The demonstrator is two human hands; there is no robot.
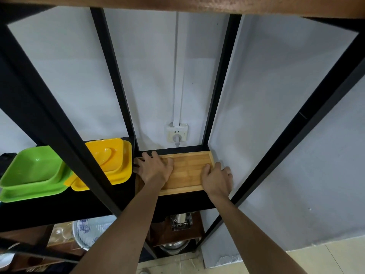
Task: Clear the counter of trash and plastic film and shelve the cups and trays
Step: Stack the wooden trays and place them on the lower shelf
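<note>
A bamboo tray [187, 171] lies flat on the black shelf [177, 202], tucked against the grey wall at the shelf's right end. My left hand [153, 167] rests on the tray's left end with fingers spread over its rim. My right hand [216, 178] grips the tray's right front corner, thumb inside the tray and fingers down its right side. No cups, trash or plastic film are in view.
Left of the tray sit stacked yellow dishes [110, 159] and stacked green dishes [33, 173]. Black frame posts [83, 165] cross in front. A wall socket [176, 133] is behind. Lower shelves hold a patterned plate [88, 232] and metal ware [180, 222].
</note>
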